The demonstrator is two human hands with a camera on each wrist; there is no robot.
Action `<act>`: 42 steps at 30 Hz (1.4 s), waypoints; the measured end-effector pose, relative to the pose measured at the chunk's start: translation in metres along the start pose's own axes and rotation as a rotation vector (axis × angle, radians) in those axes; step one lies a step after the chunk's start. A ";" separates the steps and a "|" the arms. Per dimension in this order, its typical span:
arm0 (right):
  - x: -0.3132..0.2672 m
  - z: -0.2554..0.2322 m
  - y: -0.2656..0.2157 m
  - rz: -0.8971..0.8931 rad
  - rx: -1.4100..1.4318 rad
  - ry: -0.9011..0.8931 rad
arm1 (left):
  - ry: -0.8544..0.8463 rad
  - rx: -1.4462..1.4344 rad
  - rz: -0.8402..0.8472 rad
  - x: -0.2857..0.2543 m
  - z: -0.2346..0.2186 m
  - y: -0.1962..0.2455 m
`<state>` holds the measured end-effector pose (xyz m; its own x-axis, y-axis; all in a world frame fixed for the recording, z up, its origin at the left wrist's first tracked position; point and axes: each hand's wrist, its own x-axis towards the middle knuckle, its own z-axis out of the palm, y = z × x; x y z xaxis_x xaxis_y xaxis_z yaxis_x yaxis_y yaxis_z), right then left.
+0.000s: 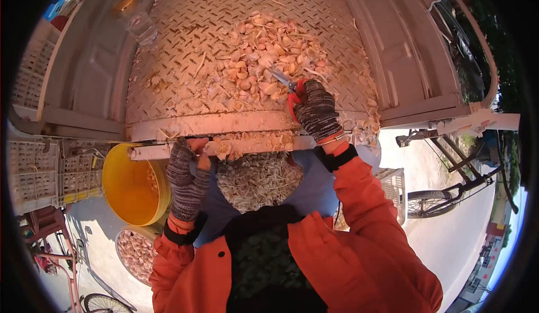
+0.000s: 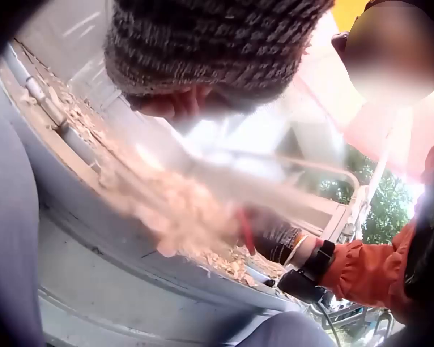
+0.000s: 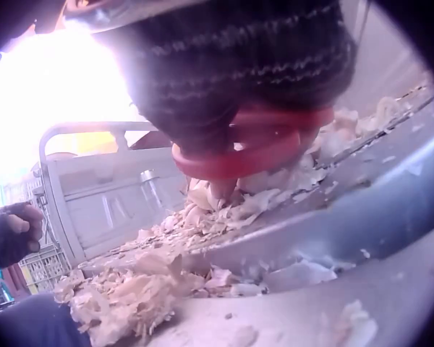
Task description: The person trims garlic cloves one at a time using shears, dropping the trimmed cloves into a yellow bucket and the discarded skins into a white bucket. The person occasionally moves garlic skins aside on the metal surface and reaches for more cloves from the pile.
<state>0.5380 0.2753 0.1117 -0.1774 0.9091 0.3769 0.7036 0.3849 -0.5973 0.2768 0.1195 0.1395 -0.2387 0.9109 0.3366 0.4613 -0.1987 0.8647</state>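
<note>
My right hand [image 1: 317, 110], in a dark knitted fingerless glove, grips red-handled scissors [image 1: 284, 80]. Their blades point into a heap of garlic cloves [image 1: 261, 54] on the patterned metal truck bed. In the right wrist view the red handle loops [image 3: 239, 163] show under the glove, close over loose papery skins [image 3: 130, 289]. My left hand [image 1: 190, 172], gloved alike, is beside the bed's front edge, right of a yellow bucket [image 1: 132, 184]. Its bare fingers are bent in the right wrist view; whether they hold a small thing, I cannot tell.
A jar with a gold lid [image 1: 137, 21] lies at the bed's left wall. Between the knees is a pile of peelings [image 1: 261, 181]. A container of cloves [image 1: 136, 254] stands below the bucket, which has some cloves inside. Crates [image 1: 33, 172] stand left, a bicycle wheel [image 1: 429, 203] right.
</note>
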 end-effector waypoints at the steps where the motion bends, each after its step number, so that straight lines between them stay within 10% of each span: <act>1: 0.001 0.003 0.005 -0.001 0.013 -0.002 | -0.089 -0.060 -0.029 0.013 0.025 0.011; 5: 0.004 -0.008 0.002 0.098 0.045 -0.074 | -0.397 0.055 0.122 0.054 0.109 -0.006; 9: -0.008 -0.019 0.023 0.202 0.302 -0.010 | -0.103 0.368 0.410 0.071 0.144 -0.012; 11: -0.015 -0.030 0.025 0.344 0.599 -0.063 | -0.431 0.440 0.277 0.078 0.145 -0.007; 14: -0.021 -0.055 0.006 0.477 1.241 -0.147 | -0.431 0.456 0.277 0.077 0.154 -0.015; 17: -0.024 -0.065 0.002 0.326 1.015 -0.162 | -0.432 0.498 0.302 0.078 0.162 -0.038; 19: -0.029 -0.067 0.005 0.361 1.069 -0.146 | -0.413 -0.352 -0.212 0.079 0.175 -0.078; 20: -0.033 -0.065 0.007 0.404 1.119 -0.134 | -0.407 -0.342 -0.210 0.079 0.170 -0.074; 22: -0.045 -0.056 0.020 0.351 0.961 -0.090 | -0.301 0.416 0.365 0.085 0.159 -0.051; 23: -0.049 -0.054 0.023 0.304 0.789 -0.041 | -0.304 0.424 0.376 0.086 0.154 -0.036; 25: -0.054 -0.054 0.017 0.283 0.775 -0.040 | -0.371 0.066 -0.020 0.083 0.147 -0.011; 29: -0.062 -0.051 0.004 0.375 0.649 -0.053 | -0.313 -0.291 -0.021 0.087 0.134 -0.016; 32: -0.062 -0.039 -0.005 0.409 0.803 -0.001 | -0.252 -1.553 -0.684 0.080 0.126 -0.001; 42: -0.082 -0.039 -0.027 0.171 0.562 0.041 | -0.307 -1.630 -0.715 0.048 0.098 0.033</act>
<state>0.5610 0.1838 0.1242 -0.0590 0.9631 0.2626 0.2454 0.2689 -0.9314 0.3647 0.1918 0.1479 0.2438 0.9603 -0.1358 -0.9071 0.2753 0.3184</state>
